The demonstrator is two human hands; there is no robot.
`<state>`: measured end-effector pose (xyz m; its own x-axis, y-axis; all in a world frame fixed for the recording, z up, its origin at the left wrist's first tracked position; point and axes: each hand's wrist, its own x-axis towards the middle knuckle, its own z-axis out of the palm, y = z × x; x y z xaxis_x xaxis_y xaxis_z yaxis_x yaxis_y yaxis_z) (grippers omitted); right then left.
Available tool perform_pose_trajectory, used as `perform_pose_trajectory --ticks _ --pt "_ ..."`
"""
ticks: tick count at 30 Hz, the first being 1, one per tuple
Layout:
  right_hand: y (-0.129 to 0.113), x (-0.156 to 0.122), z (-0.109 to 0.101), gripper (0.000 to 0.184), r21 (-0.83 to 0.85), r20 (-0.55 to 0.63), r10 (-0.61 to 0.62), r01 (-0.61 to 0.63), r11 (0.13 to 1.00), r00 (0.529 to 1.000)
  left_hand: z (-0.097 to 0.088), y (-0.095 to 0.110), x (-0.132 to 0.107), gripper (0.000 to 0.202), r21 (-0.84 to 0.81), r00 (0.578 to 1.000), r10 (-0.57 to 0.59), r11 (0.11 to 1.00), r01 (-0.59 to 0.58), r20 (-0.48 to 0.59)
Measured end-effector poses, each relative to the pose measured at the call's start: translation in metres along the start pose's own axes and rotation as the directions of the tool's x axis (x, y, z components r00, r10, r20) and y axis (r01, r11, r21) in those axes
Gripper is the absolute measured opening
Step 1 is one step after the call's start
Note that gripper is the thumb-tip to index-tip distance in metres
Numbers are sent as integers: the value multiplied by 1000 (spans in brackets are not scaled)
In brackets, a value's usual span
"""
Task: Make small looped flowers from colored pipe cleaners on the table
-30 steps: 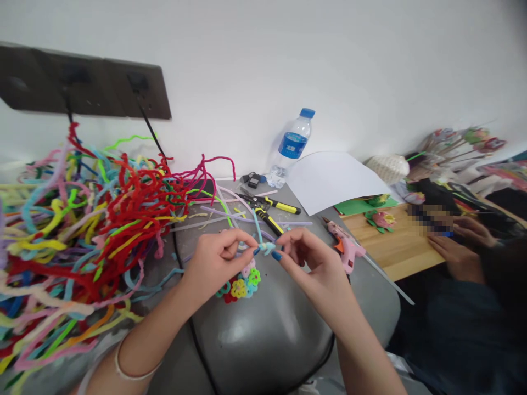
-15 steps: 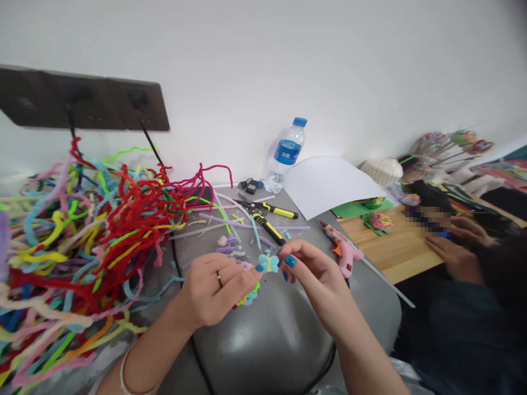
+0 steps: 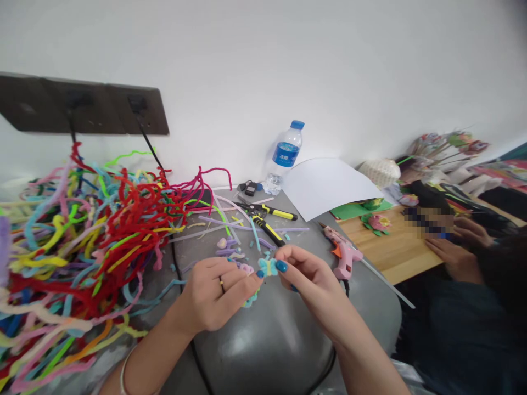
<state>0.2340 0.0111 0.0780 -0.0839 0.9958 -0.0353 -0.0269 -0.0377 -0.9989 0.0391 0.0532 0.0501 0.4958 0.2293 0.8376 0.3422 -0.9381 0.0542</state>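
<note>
The left hand (image 3: pixel 218 295) and the right hand (image 3: pixel 310 282) are pinching a small blue-yellow butterfly (image 3: pixel 269 267) by its opposite wings, in front of the pliers (image 3: pixel 268 230), while right of these pliers lies a pink glue gun (image 3: pixel 349 254).

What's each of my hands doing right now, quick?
Left hand: closed, thumb and finger at the left edge of the blue-and-yellow butterfly.
Right hand: closed, pinching the butterfly's right edge.

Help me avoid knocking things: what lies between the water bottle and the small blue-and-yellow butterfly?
In the head view, the yellow-handled pliers lie between the bottle and the butterfly, with thin loose strips around them.
</note>
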Motion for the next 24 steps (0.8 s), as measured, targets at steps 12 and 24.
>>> perform_pose_trajectory --ticks 12,24 --pt "-3 1 1 32 -5 -10 5 -5 1000 1000 -7 0 10 14 -13 997 71 997 -70 22" --pt "2 1 -5 23 -59 -97 -73 68 996 993 3 -8 9 11 -444 620 -715 464 767 323"
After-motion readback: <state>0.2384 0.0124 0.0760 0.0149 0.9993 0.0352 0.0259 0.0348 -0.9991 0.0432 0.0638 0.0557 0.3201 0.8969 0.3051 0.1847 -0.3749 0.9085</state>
